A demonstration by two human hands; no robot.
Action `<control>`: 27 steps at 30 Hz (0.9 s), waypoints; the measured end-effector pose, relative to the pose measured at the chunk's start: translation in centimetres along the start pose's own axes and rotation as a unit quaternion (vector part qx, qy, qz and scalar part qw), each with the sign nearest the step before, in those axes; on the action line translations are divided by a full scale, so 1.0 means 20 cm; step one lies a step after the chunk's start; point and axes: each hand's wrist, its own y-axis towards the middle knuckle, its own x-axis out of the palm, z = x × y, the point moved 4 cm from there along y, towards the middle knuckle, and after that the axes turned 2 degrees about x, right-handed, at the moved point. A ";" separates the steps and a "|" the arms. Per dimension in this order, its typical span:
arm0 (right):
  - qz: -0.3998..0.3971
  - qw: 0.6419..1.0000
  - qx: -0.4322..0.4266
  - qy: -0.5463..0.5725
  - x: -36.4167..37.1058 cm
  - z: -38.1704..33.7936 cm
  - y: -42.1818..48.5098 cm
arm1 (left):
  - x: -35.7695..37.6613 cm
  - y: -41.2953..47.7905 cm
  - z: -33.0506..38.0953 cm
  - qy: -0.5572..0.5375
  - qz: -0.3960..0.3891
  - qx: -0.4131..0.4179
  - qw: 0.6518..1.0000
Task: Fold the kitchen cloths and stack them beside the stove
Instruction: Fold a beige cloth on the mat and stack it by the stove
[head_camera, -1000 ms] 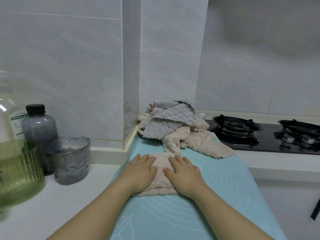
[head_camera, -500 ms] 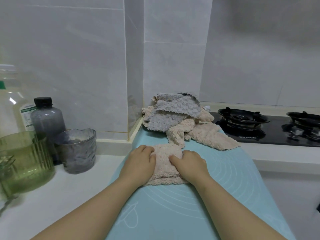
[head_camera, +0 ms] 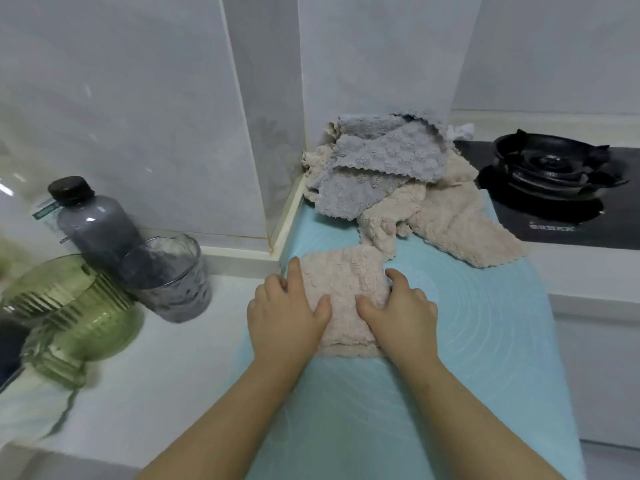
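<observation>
A folded beige cloth [head_camera: 343, 292] lay on the blue mat [head_camera: 485, 341] between the left hand [head_camera: 284, 317] and right hand [head_camera: 401, 313]. Both hands cupped its side edges, fingers loosely curled, thumbs pressing on top. Unfolded cloths [head_camera: 388, 174] sat heaped beside the stove [head_camera: 554, 181].

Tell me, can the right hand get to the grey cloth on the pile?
Probably yes. The right hand rests on the folded pink cloth, and only bare blue mat and loose pink cloths lie between it and the grey cloth.
</observation>
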 end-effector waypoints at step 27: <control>0.003 0.800 0.279 0.531 -1.21 0.84 -0.41 | -0.09 -0.35 1.36 -0.508 -0.450 0.042 0.733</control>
